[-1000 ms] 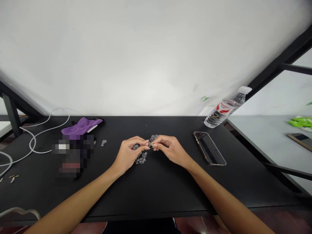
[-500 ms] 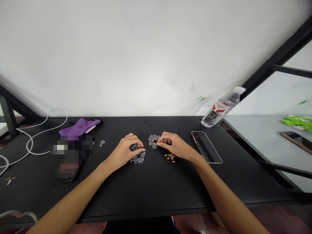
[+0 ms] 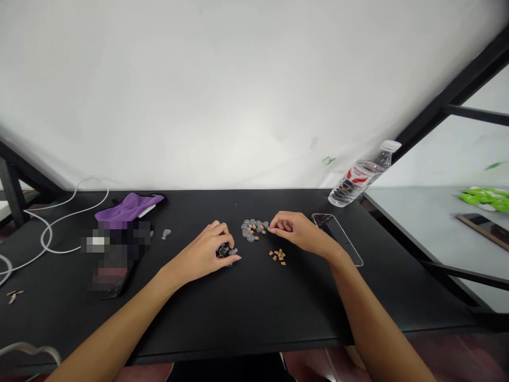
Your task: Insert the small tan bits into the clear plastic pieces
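My left hand (image 3: 207,251) rests on the black table (image 3: 254,302), its fingers curled over a small heap of tiny clear glass bottles (image 3: 228,251). A second heap of clear bottles with cork stoppers (image 3: 251,229) lies a little farther back in the middle. My right hand (image 3: 299,233) hovers just to the right of that heap, fingertips pinched together beside it; whether it holds anything is too small to tell. A little pile of loose tan corks (image 3: 278,256) lies on the table below my right hand.
A phone (image 3: 338,239) lies right of my right hand, a tilted water bottle (image 3: 362,175) behind it. At left are a purple cloth (image 3: 129,207), a white cable (image 3: 59,223), a blurred dark item (image 3: 113,254) and one stray small bottle (image 3: 166,233). A grey table (image 3: 437,228) adjoins on the right.
My hands were together holding a small bottle; they have parted. The right hand moved back and right past the capped heap, uncovering the corks. The left hand dropped onto the near heap.
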Tool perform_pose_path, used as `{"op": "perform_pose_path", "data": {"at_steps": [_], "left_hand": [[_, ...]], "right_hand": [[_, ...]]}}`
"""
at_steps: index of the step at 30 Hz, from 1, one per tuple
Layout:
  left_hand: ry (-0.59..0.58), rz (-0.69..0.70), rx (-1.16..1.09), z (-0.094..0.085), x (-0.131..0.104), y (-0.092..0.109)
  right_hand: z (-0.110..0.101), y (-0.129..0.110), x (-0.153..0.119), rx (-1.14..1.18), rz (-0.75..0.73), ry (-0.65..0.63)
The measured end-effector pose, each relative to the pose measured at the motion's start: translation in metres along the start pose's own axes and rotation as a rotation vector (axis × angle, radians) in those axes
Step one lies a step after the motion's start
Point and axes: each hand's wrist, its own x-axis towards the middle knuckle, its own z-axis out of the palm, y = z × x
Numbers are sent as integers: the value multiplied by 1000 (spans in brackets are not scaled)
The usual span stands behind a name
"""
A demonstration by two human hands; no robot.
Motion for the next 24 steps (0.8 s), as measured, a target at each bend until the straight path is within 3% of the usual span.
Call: {"op": "perform_pose_path", "data": {"at_steps": [6,13,17,24], "left_hand": [[10,-12,-41,2,1,-1],[25,-19,-59,7,1,-4],[124,-5,-151,10,4,-3],[282,-123,-664,16,9,4]], "right_hand": [[-1,1,-5,83,-16,-257],[-2,-6,-4,38,-85,-352],[3,-13,-3,118,-122,-275],[34,-35,2,410,-144,-21]]}}
